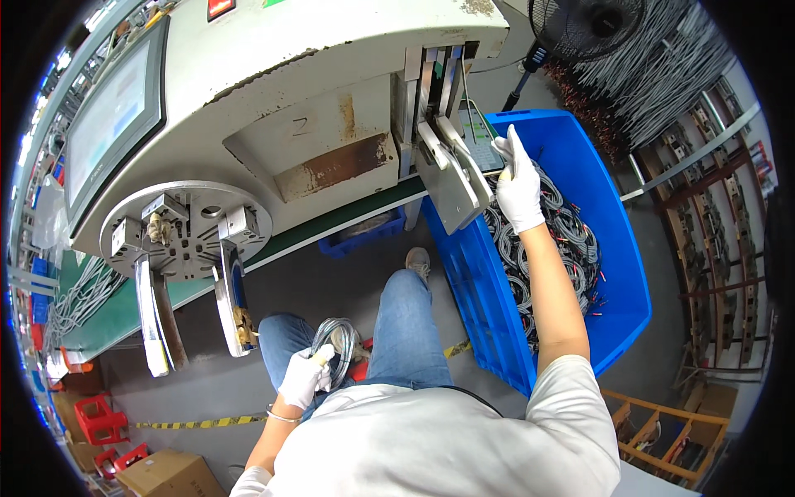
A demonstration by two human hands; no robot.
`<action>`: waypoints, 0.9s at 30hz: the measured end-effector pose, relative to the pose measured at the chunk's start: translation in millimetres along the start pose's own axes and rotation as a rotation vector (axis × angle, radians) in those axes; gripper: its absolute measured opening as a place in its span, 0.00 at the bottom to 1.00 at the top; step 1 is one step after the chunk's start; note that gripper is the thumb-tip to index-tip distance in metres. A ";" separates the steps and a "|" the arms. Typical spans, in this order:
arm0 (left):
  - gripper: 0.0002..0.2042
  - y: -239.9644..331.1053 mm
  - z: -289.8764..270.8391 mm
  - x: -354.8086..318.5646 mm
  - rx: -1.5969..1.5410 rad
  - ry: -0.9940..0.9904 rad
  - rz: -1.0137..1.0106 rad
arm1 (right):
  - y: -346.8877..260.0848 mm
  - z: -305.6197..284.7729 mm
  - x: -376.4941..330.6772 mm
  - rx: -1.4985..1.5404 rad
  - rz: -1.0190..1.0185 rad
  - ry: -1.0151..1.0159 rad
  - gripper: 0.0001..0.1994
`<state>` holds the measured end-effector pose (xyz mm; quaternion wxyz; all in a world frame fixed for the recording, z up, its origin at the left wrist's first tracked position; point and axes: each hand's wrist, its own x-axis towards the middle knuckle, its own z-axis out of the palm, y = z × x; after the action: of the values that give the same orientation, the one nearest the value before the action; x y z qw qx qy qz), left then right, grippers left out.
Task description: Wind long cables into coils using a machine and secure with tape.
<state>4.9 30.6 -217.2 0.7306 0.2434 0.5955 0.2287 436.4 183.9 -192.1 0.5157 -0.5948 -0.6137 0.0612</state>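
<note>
My left hand (303, 379), in a white glove, is closed on a coil of grey cable (342, 370) held above my lap, between my knees. My right hand (520, 192), also gloved in white, is raised at the machine's right end, with fingers stretched upward and the thumb apart. Beside it are two flat metal plates (454, 189) on a vertical slide. A thin bent rod or wire (474, 106) runs down toward my right fingertips; whether they touch it I cannot tell. Below the right hand, a blue bin (619, 248) holds many coiled grey cables (575, 236).
The beige machine (306, 70) carries a screen (116, 116) and a round metal disc (186, 199) with two curved arms hanging down at left. Loose grey cables (87, 302) lie on the green bench. A black fan (588, 25) stands behind the bin. A cardboard box (170, 476) sits at lower left.
</note>
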 end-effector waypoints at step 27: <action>0.13 -4.9 -6.6 3.7 -0.029 -0.026 -0.012 | -1.5 7.9 3.8 -0.071 0.010 -0.024 0.36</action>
<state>-0.7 29.6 -224.2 0.7430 0.2324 0.5841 0.2297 430.7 190.8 -192.6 0.4866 -0.6151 -0.6185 0.0490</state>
